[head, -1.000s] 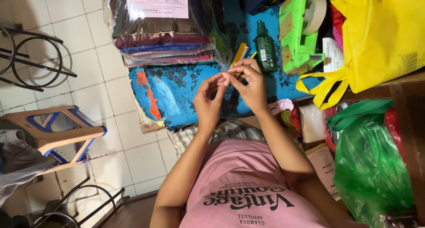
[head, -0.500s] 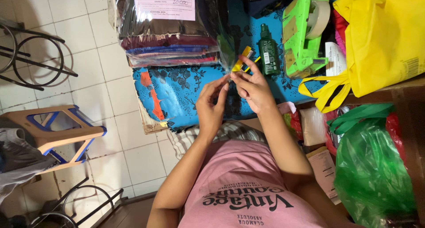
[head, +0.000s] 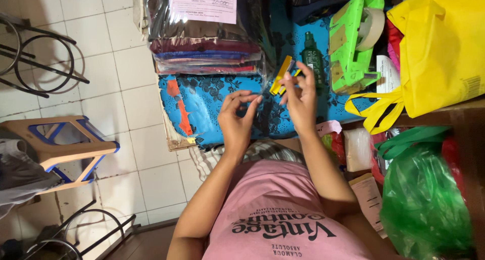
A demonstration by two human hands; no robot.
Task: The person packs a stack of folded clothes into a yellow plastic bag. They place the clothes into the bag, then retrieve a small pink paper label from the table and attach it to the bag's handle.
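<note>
My left hand (head: 236, 119) and my right hand (head: 301, 102) are raised over a blue flowered cloth (head: 212, 101), a short gap between them. Both have fingertips pinched on a thin clear strip (head: 262, 96) stretched between them; it is hard to make out. A yellow cutter (head: 281, 74) lies on the cloth just beyond my right fingertips. Behind it stands a dark green bottle (head: 313, 60).
A plastic-wrapped stack of folded clothes (head: 202, 42) lies at the far side of the cloth. A green tape dispenser (head: 353, 37), a yellow bag (head: 444, 53) and a green plastic bag (head: 424, 204) crowd the right. A wooden stool (head: 60, 146) and metal frames (head: 35, 58) stand on the tiled floor at left.
My hands were together with fingertips touching; they have now drawn apart, the left hand moving down and left, the clear strip stretching between them.
</note>
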